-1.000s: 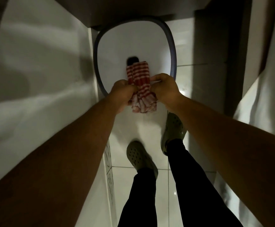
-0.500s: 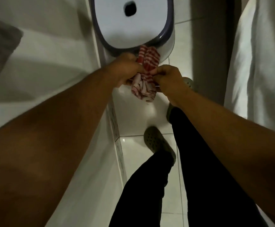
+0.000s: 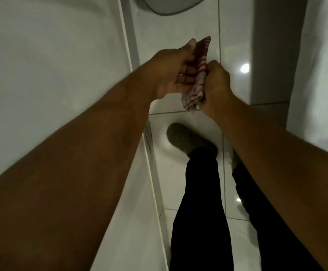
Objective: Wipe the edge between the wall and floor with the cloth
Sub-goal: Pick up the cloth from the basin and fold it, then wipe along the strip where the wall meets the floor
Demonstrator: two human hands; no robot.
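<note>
A red-and-white striped cloth (image 3: pixel 198 75) is folded lengthwise and held in the air between both hands, above the white floor tiles. My left hand (image 3: pixel 171 73) lies along its left side with the thumb against the cloth's upper end. My right hand (image 3: pixel 215 87) is closed around its lower part. The edge between the wall and floor (image 3: pixel 132 49) runs as a pale strip from the top of the frame down past my left forearm, just left of the cloth. The cloth does not touch it.
The white wall (image 3: pixel 51 65) fills the left side. A white basin with a dark rim (image 3: pixel 171 6) sits on the floor at the top. My legs in black trousers and a green clog (image 3: pixel 186 139) stand below the hands. A pale surface (image 3: pixel 319 65) rises at right.
The view has tilted down, so the basin slid to the top edge. Both hands still hold the cloth, which now hangs over bare floor rather than the basin. My left hand has opened flatter against it.
</note>
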